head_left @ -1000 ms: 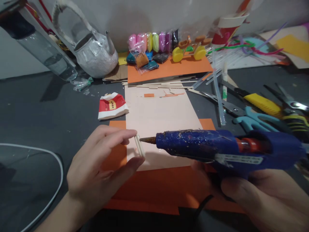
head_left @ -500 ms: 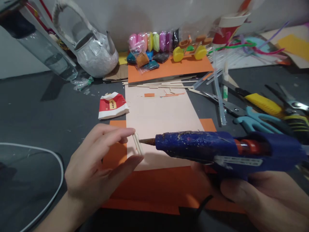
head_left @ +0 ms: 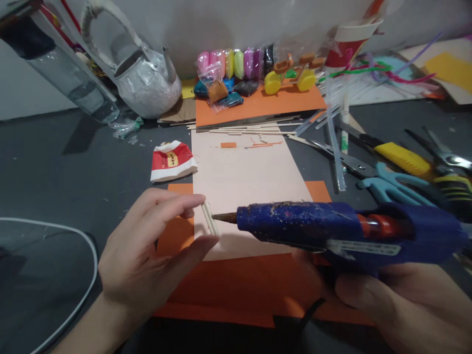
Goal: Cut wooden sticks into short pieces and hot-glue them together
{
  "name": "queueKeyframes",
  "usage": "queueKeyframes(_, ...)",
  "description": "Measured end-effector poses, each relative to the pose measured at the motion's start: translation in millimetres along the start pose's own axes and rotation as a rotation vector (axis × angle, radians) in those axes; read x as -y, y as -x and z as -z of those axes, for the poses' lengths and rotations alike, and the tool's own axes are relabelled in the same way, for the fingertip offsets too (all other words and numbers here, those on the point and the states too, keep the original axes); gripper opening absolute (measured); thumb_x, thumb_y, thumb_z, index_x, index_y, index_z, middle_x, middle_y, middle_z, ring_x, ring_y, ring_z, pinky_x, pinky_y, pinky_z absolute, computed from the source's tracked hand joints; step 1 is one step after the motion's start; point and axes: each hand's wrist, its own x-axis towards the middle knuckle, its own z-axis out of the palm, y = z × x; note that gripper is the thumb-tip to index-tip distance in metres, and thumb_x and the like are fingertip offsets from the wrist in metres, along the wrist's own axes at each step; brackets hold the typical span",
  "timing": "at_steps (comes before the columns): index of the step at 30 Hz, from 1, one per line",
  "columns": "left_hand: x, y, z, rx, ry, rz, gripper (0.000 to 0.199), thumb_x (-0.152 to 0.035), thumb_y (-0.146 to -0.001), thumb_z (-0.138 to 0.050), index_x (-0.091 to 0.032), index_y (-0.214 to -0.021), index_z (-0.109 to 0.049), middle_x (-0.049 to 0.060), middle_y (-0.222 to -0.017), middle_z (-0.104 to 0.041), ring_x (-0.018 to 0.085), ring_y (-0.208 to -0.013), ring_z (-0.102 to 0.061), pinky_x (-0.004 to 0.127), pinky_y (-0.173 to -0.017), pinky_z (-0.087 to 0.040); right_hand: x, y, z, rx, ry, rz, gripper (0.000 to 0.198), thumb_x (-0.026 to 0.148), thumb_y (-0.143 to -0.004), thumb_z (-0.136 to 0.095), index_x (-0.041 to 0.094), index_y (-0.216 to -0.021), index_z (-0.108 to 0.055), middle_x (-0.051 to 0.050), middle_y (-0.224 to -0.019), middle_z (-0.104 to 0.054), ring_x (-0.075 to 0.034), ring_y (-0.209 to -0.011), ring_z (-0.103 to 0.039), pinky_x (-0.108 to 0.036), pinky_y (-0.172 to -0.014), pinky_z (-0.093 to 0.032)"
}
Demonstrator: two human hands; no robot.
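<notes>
Between thumb and fingertips, my left hand (head_left: 147, 246) pinches short pale wooden sticks (head_left: 210, 219) laid side by side, tilted over the paper. My right hand (head_left: 391, 300) is wrapped round the handle of a blue hot glue gun (head_left: 302, 223), which points left. Its brown nozzle (head_left: 224, 217) meets or nearly touches the sticks; I cannot tell if there is a gap. Beneath them lie a pale sheet of paper (head_left: 250, 172) and orange sheets (head_left: 236, 290). A small orange strip (head_left: 228, 145) and thin sticks rest on the far part of the pale sheet.
A crumpled red-and-white paper cup piece (head_left: 173, 161) lies left of the paper. Blue-handled scissors (head_left: 394, 184), a yellow cutter (head_left: 401, 160) and glue sticks (head_left: 335, 142) are on the right. A silver kettle (head_left: 147, 83), a water bottle (head_left: 77, 78) and bagged clay (head_left: 236, 64) stand behind.
Almost nothing differs. The glue gun's tip has shifted very slightly down along the sticks, while my left hand keeps its pinch.
</notes>
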Motion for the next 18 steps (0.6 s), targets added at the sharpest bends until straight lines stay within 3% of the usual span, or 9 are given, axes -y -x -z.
queueKeyframes(8,-1.9,1.2,0.9,0.015,0.005,-0.011,0.043,-0.02,-0.081,-0.076,-0.029,-0.12,-0.063,0.001,-0.095,-0.066,0.018,-0.082,-0.062,0.032,-0.069,-0.052,6.1,-4.1,-1.8,0.014,-0.123,-0.044,0.028,0.061,-0.075,-0.071,0.034,-0.066,-0.07,0.004,-0.057,-0.068,-0.019,-0.042,-0.06,-0.025,-0.035,-0.051)
queueKeyframes(18,-0.8,1.1,3.4,0.029,-0.007,0.011,0.041,-0.02,-0.083,-0.073,-0.028,-0.122,-0.063,0.001,-0.094,-0.063,0.018,-0.084,-0.061,0.033,-0.07,-0.052,2.2,-1.6,-1.8,0.002,-0.126,-0.054,0.031,0.06,-0.074,-0.072,0.033,-0.059,-0.067,0.005,-0.05,-0.065,-0.018,-0.039,-0.057,-0.025,-0.032,-0.048)
